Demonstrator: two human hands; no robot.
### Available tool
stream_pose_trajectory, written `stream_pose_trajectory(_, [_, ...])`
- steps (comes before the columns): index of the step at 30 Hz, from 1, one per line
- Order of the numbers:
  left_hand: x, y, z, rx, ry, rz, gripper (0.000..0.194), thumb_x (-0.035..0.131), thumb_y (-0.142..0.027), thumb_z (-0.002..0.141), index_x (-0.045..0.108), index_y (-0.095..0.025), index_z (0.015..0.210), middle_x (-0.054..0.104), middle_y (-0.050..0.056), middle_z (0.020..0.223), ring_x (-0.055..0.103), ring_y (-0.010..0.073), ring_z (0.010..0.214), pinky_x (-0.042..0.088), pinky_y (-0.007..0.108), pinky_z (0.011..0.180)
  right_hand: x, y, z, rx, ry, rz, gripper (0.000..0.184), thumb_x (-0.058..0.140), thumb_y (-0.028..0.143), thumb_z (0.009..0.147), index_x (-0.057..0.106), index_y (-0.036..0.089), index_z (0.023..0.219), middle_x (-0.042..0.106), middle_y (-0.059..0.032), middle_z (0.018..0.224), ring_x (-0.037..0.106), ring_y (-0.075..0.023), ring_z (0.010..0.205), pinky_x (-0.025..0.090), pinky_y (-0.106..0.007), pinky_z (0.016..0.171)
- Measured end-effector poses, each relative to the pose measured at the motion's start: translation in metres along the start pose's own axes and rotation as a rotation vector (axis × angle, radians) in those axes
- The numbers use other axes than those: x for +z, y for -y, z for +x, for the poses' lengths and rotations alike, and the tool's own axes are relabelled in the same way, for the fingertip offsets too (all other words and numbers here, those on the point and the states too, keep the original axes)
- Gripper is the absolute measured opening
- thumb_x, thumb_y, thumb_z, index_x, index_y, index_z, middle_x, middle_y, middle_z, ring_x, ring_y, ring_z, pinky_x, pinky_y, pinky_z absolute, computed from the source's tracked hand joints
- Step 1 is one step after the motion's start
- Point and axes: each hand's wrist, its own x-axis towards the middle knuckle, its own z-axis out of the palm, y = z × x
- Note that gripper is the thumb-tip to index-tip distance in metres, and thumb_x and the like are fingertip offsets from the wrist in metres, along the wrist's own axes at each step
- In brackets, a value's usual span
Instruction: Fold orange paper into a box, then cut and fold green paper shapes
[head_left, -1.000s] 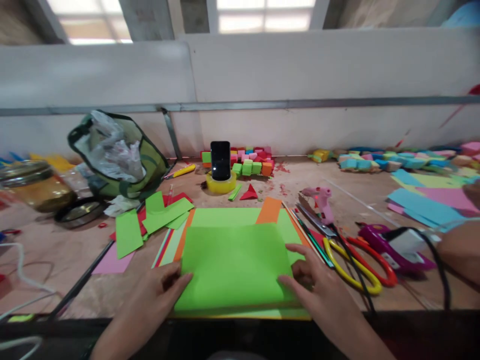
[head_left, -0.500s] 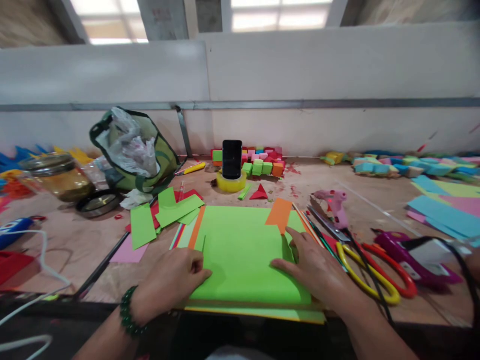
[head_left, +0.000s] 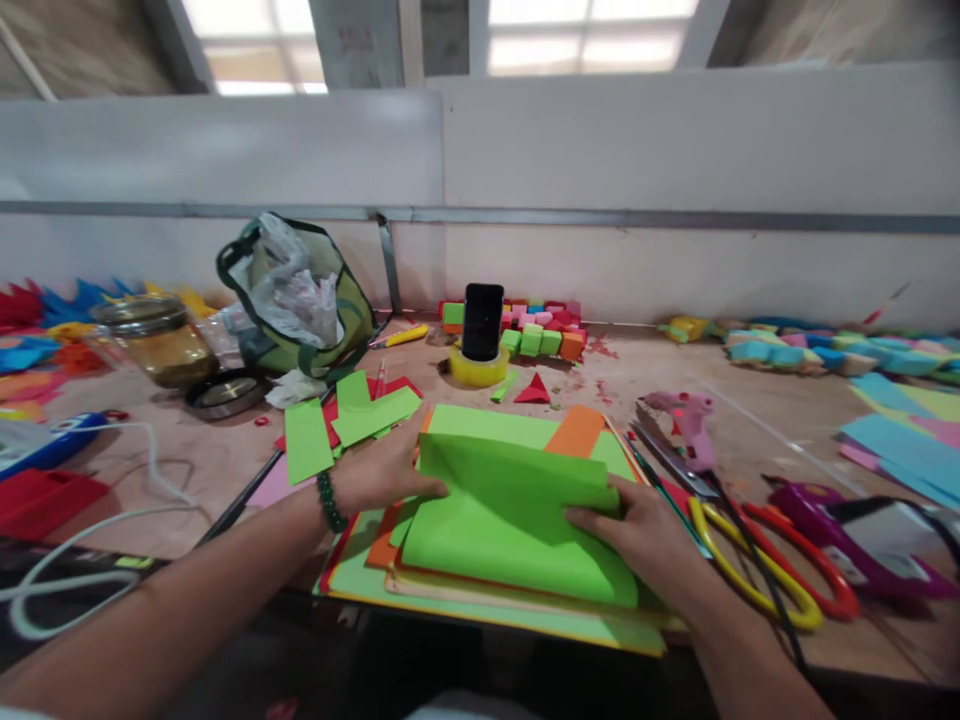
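Note:
A bright green paper sheet (head_left: 510,520) is folded over on itself on top of a stack of coloured papers (head_left: 480,610) at the table's near edge. My left hand (head_left: 382,470), with a green bead bracelet at the wrist, grips the sheet's left edge. My right hand (head_left: 637,530) pinches the folded flap at its right side. An orange paper strip (head_left: 576,432) lies just behind the fold.
Yellow and red scissors (head_left: 757,560), a pink glue gun (head_left: 686,420) and a purple tool (head_left: 840,520) lie to the right. A phone (head_left: 482,322) stands on a tape roll behind. Green paper pieces (head_left: 337,420), a green bag (head_left: 300,300) and a jar (head_left: 157,340) sit on the left.
The green sheet lay flat a second ago. Both hands have lifted its near part and folded it back. The view has shifted left.

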Motion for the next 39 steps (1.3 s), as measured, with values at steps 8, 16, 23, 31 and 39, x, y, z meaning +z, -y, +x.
stream_pose_trajectory(8, [0.001, -0.034, 0.020, 0.294, -0.058, 0.030, 0.047, 0.077, -0.044, 0.065, 0.065, -0.015, 0.101, 0.065, 0.012, 0.111, 0.056, 0.0291, 0.109, 0.040, 0.040, 0.097, -0.009, 0.001, 0.000, 0.065, -0.193, 0.437, 0.037, 0.085, 0.033, 0.050, 0.075, 0.018, 0.083, 0.077, -0.0057, 0.081, 0.070, -0.0249, 0.068, 0.057, -0.034, 0.063])
stream_pose_trajectory(16, [0.014, -0.036, 0.023, 0.183, -0.075, -0.231, 0.049, 0.076, -0.044, 0.063, 0.062, -0.015, 0.101, 0.065, 0.009, 0.102, 0.059, 0.0234, 0.092, 0.048, 0.033, 0.077, -0.009, 0.001, -0.003, 0.144, -0.196, 0.518, 0.047, 0.087, 0.031, 0.050, 0.071, 0.018, 0.093, 0.077, -0.0078, 0.085, 0.072, -0.0282, 0.067, 0.060, -0.037, 0.058])
stream_pose_trajectory(23, [0.027, -0.016, 0.025, -0.056, 0.167, -0.696, 0.039, 0.077, -0.044, 0.063, 0.071, -0.014, 0.087, 0.072, 0.007, 0.087, 0.066, 0.0215, 0.076, 0.052, 0.031, 0.070, -0.010, -0.009, -0.004, 0.205, -0.173, 0.469, 0.044, 0.083, 0.040, 0.055, 0.073, 0.022, 0.094, 0.077, -0.0081, 0.083, 0.072, -0.0284, 0.063, 0.059, -0.037, 0.053])
stream_pose_trajectory(31, [0.029, -0.011, 0.022, -0.109, 0.219, -0.747, 0.035, 0.079, -0.035, 0.065, 0.071, -0.014, 0.092, 0.073, 0.006, 0.087, 0.068, 0.0198, 0.075, 0.053, 0.030, 0.073, -0.013, -0.005, -0.004, 0.185, -0.259, 0.518, 0.034, 0.079, 0.044, 0.062, 0.075, 0.022, 0.088, 0.076, -0.0062, 0.078, 0.070, -0.0226, 0.057, 0.056, -0.031, 0.050])
stream_pose_trajectory(39, [0.031, -0.008, 0.020, -0.176, 0.192, -0.663, 0.036, 0.077, -0.038, 0.066, 0.068, -0.013, 0.091, 0.073, 0.007, 0.085, 0.068, 0.0218, 0.073, 0.054, 0.032, 0.067, -0.015, -0.005, -0.008, 0.028, -0.323, 0.411, 0.037, 0.077, 0.044, 0.067, 0.073, 0.019, 0.094, 0.074, -0.0044, 0.080, 0.069, -0.0209, 0.070, 0.056, -0.030, 0.063])
